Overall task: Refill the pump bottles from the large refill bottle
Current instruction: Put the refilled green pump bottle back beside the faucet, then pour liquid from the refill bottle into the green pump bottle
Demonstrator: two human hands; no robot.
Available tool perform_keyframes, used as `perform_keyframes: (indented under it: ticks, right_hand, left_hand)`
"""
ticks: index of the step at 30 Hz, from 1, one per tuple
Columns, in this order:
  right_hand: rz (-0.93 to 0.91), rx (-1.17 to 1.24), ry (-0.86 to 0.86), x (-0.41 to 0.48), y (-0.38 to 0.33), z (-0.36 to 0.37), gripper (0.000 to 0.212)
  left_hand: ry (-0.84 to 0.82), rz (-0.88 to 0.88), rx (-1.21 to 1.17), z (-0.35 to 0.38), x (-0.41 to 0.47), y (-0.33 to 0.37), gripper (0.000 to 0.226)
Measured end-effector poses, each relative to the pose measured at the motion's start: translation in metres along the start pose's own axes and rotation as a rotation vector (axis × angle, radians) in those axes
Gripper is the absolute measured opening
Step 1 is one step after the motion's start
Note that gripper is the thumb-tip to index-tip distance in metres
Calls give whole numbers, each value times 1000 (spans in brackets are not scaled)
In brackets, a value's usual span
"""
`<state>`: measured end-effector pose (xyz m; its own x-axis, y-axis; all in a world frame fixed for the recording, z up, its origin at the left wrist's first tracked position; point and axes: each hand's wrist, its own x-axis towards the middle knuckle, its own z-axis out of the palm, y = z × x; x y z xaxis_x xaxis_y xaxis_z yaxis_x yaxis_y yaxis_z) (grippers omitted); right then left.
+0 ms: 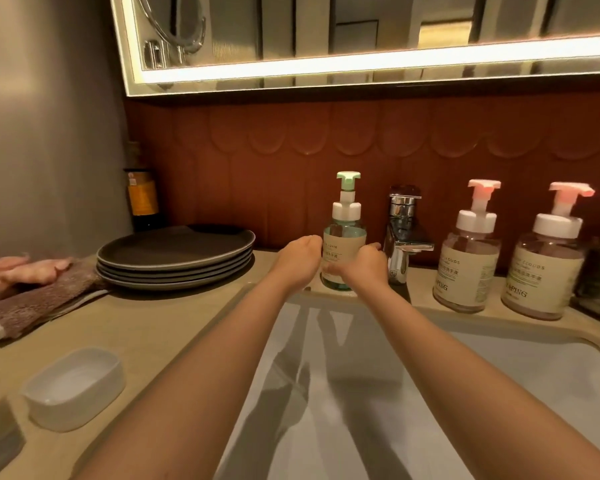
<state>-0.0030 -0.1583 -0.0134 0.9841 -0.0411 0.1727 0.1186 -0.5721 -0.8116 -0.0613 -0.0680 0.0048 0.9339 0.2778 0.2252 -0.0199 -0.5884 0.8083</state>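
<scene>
A green pump bottle [344, 237] with a mint pump head and a cream label stands upright on the counter ledge behind the sink, just left of the tap. My left hand [298, 259] wraps its left side and my right hand [364, 263] its right side, both low on the body. Two pink pump bottles [466, 268] [544, 275] with pink pump heads stand upright to the right of the tap. A dark bottle with an orange label [142, 199] stands in the back left corner. I cannot tell which bottle is the refill bottle.
The chrome tap [400, 233] is right beside my right hand. A stack of dark plates [175, 258] sits left of the green bottle, with a folded cloth [32, 289] further left. A white dish [75, 386] lies at front left. The sink basin [499, 375] lies under my arms.
</scene>
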Motion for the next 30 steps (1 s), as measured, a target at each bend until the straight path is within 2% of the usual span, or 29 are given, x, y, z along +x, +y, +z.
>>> perform_keyframes:
  ticks: [4,8,14,17,25,30]
  right_hand:
    - [-83,30,1,-25,-3,-15,78]
    - [-125,26,-116,-59,-13,-30,64]
    - [-200,91,-238,-111,-39,-41,65]
    - [-244,120,-297,-134,-51,-39,60]
    - [-335,133,-426,-196,-78,-23,53]
    - [-406,182,-495,-235,-99,-6,47]
  left_hand:
    - [54,-48,-45,-17,-21,4,31]
    - [91,-79,-72,-35,-51,10,34]
    - [151,-120,-59,-68,-103,14,30]
    - [195,-147,-58,-77,-131,18,35]
    - [293,-125,-76,-123,-199,11,22]
    - [378,-113,-95,-157,-227,3,32]
